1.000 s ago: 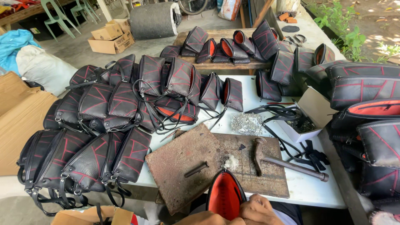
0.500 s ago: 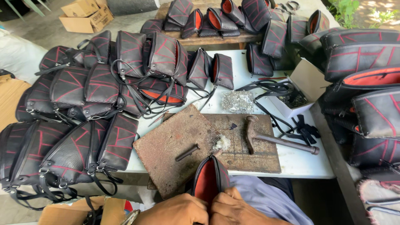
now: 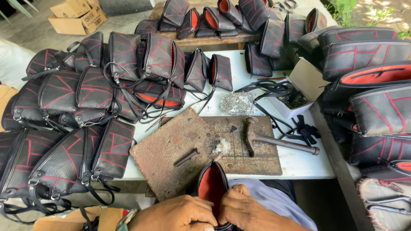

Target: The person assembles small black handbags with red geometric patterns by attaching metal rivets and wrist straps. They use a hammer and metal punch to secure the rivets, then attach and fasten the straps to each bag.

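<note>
The left hand (image 3: 177, 214) and the right hand (image 3: 244, 211) are together at the near edge of the white table (image 3: 299, 164), both closed on one black pouch (image 3: 212, 186) with an orange lining. The fingers of each hand are curled tightly over the pouch's lower edge, and the pouch stands with its open mouth upward between them.

Just beyond the pouch lies a rusty metal plate (image 3: 175, 149), partly over a wooden board (image 3: 252, 147). A short metal punch (image 3: 186, 157) rests on the plate. A hammer (image 3: 274, 139) lies on the board, its handle pointing toward the right edge. A heap of small silver rivets (image 3: 236, 102) sits in the middle of the table. Many finished black bags (image 3: 85, 111) with red stitching cover the left side.
</note>
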